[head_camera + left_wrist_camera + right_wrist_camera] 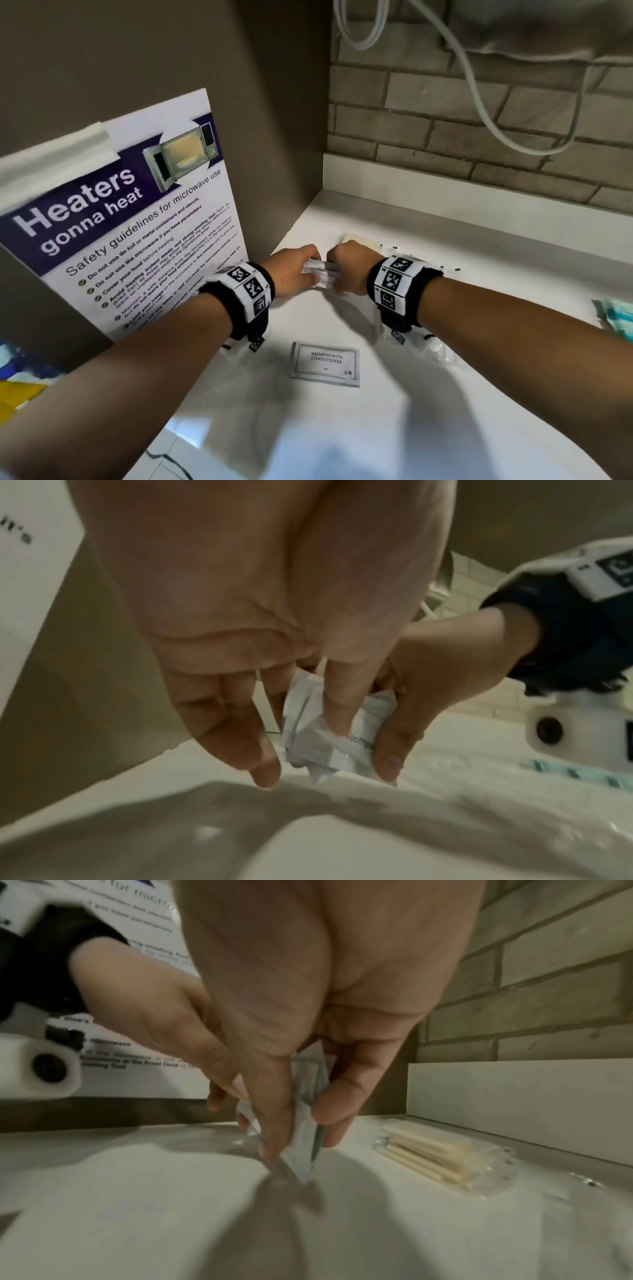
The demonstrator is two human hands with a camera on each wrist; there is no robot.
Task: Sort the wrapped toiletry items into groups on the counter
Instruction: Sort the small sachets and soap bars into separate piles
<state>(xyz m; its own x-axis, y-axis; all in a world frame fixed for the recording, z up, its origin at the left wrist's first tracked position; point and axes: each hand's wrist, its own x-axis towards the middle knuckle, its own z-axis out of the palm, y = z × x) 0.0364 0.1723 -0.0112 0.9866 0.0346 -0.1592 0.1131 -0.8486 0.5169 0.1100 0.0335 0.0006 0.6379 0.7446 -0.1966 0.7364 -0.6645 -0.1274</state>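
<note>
Glossy white counter (pixel 342 428), both hands (pixel 318 270) pinching crinkled paper sachets (pixel 318 739)

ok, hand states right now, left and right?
Left hand: pinching the white sachets.
Right hand: gripping the same white sachets.

Bare forearms, black wristbands (pixel 251 301) with white square-code marker blocks (pixel 394 279), white wrist cameras (pixel 578 723)

The right hand (pixel 308 1047) pinches thin grey-white packets (pixel 303 1139) above the white surface (pixel 137 1204); the left hand (pixel 154 1020) meets them. Wrapped pale sticks (pixel 435 1156) lie right, near the brick wall (pixel 548 988).
</note>
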